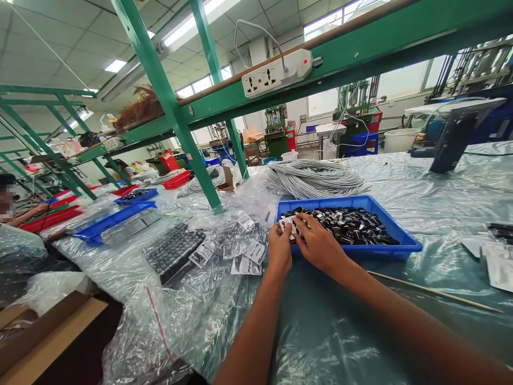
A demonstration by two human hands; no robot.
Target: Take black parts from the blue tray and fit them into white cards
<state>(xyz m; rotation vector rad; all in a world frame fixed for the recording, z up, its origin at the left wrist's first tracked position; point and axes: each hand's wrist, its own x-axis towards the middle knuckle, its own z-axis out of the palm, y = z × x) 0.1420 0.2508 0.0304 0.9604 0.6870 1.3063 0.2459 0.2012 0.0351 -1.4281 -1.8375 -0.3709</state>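
Note:
My left hand (pixel 280 247) is closed on the left side of a small white printed packet (pixel 289 224), thumb on top. My right hand (pixel 318 240) has its fingertips on the packet's upper right part, pinching it. Both hands are over the near left corner of a blue tray (pixel 406 248), which holds many small black pieces (pixel 356 224). Left of my hands, a loose pile of similar printed packets (pixel 250 254) lies on the plastic-covered table.
A bubbled black pack (pixel 174 248) lies left of the packets. Coiled grey cable (pixel 318 176) sits behind the tray. A thin stick (pixel 436 292) and white cards (pixel 497 262) are at right. A green post (pixel 192 166) stands back left; a person (pixel 20 240) is far left.

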